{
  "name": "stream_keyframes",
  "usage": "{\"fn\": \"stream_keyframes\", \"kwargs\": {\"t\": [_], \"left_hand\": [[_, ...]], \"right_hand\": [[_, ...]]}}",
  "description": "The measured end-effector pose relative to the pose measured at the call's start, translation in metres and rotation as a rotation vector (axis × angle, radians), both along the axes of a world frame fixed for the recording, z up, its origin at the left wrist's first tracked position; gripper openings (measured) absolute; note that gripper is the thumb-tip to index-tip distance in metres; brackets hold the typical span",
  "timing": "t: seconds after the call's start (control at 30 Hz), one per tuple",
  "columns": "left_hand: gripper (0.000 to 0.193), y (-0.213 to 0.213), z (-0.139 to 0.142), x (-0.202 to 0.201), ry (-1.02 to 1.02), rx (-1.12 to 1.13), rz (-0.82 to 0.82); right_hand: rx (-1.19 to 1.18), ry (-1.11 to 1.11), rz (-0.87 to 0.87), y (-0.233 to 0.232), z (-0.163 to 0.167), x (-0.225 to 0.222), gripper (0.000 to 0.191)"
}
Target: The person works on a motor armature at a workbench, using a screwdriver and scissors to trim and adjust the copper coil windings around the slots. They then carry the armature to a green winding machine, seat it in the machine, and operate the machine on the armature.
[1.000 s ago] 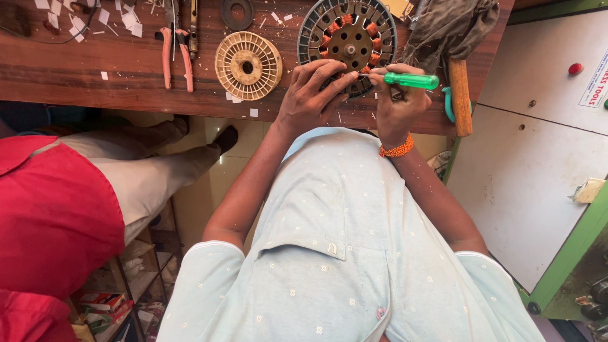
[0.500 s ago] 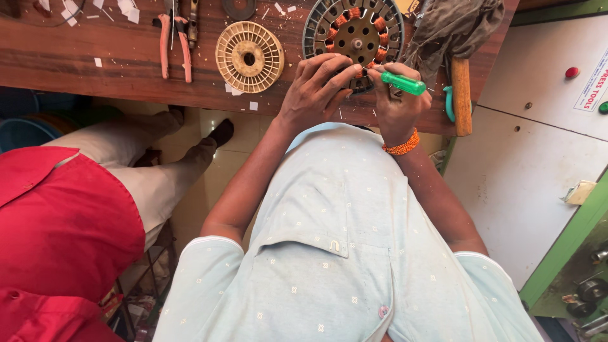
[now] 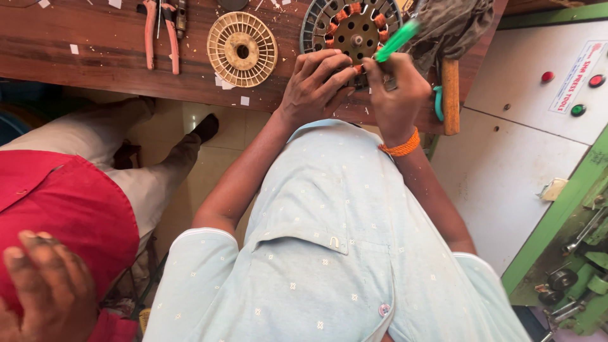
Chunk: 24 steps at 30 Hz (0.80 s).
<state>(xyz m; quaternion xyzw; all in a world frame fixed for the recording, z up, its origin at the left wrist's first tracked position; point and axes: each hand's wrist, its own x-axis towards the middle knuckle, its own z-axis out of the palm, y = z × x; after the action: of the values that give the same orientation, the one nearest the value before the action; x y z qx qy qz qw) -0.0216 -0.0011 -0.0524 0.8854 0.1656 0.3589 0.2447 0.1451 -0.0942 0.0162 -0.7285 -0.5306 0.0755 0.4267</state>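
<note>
Dark brown wood makes up the table (image 3: 95, 54), whose near edge runs across the top of the view, with tan floor tiles showing below it and little open room there: a seated neighbour in a red top (image 3: 57, 209) and pale trousers fills the space left of the round motor stator (image 3: 351, 28), and that neighbour's hand (image 3: 44, 291) shows at the lower left corner. Right of the stator stands a white cabinet (image 3: 525, 126) with a slanted white label printed in red and blue near its upper right, two round red buttons and one green one beside it, and a green machine frame (image 3: 570, 209) further right. The stator, a grey slotted ring with copper-coloured coils, lies on the table at its near edge, partly under a grey rag (image 3: 453, 25). Left of the stator lie a cream slotted fan disc (image 3: 242, 49) and, further left, pliers with pink handles (image 3: 159, 31), among scattered white paper scraps. The left hand (image 3: 313, 85) rests on the stator's near rim, fingers curled and pressing on it. The right hand (image 3: 396, 95), with an orange band at the wrist, is closed around a green-handled tool (image 3: 398, 40) whose tip points at the coils. A wooden handle (image 3: 450, 95) lies just right of that hand.
</note>
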Motion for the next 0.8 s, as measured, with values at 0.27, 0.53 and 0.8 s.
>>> {"fn": "stream_keyframes", "kwargs": {"t": [0.27,0.53,0.8], "left_hand": [[0.035,-0.001,-0.002,0.003,0.029,0.071,0.025],[0.036,-0.011,0.008,0.008,0.147,0.090,0.108],[0.036,-0.012,0.002,0.015,0.174,0.140,0.165]], "right_hand": [[0.309,1.000,-0.145,-0.031,-0.005,0.034,0.022],[0.357,0.812,-0.226,-0.057,-0.027,0.043,0.031],[0.475,1.082,-0.106,-0.067,-0.041,0.044,0.084]]}}
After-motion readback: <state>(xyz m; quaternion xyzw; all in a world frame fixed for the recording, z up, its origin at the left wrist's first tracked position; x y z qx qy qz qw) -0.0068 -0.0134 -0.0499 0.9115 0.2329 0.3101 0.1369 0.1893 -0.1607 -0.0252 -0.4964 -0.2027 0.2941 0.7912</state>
